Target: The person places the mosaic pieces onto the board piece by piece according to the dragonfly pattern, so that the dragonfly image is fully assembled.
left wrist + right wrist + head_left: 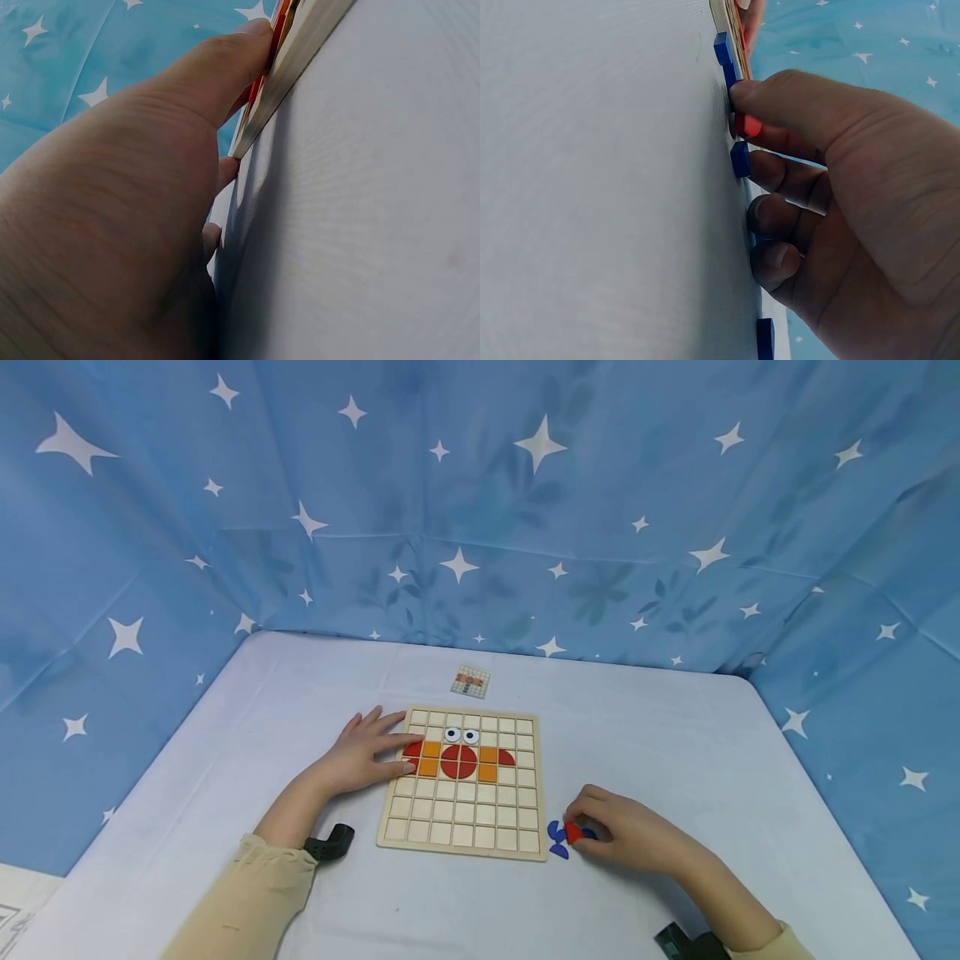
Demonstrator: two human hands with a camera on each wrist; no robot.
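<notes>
A wooden grid board (462, 835) lies on the white table with red and orange pieces and two eye pieces set in its cells. My left hand (363, 753) rests at the board's left edge, fingers extended, with thumb and a finger over the red pieces there. In the left wrist view, the thumb (225, 64) presses along the board's rim. Off the board's lower right corner, my right hand (630, 831) pinches a red piece (573, 833) between thumb and finger; its full shape is partly covered. Several blue curved pieces (559, 851) lie around those fingertips.
A small pattern card (470, 682) lies beyond the board's far edge. Blue star-printed cloth (457, 485) hangs behind and along both sides of the table (420, 910). Each wrist wears a black camera mount, such as the left one (330, 843).
</notes>
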